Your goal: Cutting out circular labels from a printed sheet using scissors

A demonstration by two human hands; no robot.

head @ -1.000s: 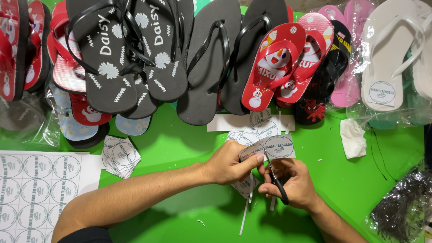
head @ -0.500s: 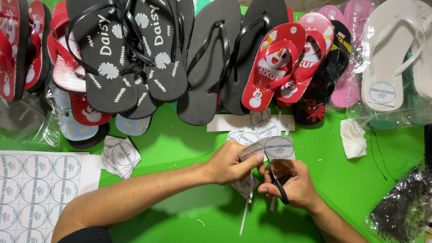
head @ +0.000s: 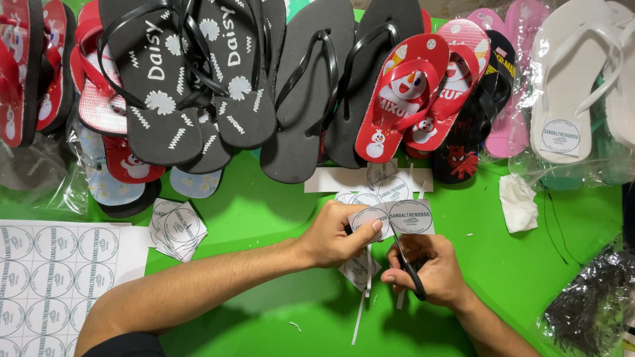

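Cutting a strip of round labels over the green table [head: 264,211].

Left hand [head: 334,235] is pinching the label strip [head: 390,218] at centre frame; right hand [head: 430,271], at 4 o'clock from it, is gripping black scissors [head: 407,264], blades meeting the strip between two labels. Since half a second back, both hands are staying put, the strip barely shifting. Cut labels [head: 177,228] are lying at 9 o'clock, sandals [head: 390,99] at 12.

Bright, even overhead light fills a sharp, saturated picture. The green table [head: 264,198] glows vividly. Soft dark shadows lie under both forearms and beneath the hanging paper strips. White glare streaks the clear plastic wrap [head: 582,158] at the right. Edges bend slightly outward; nothing looks blurred
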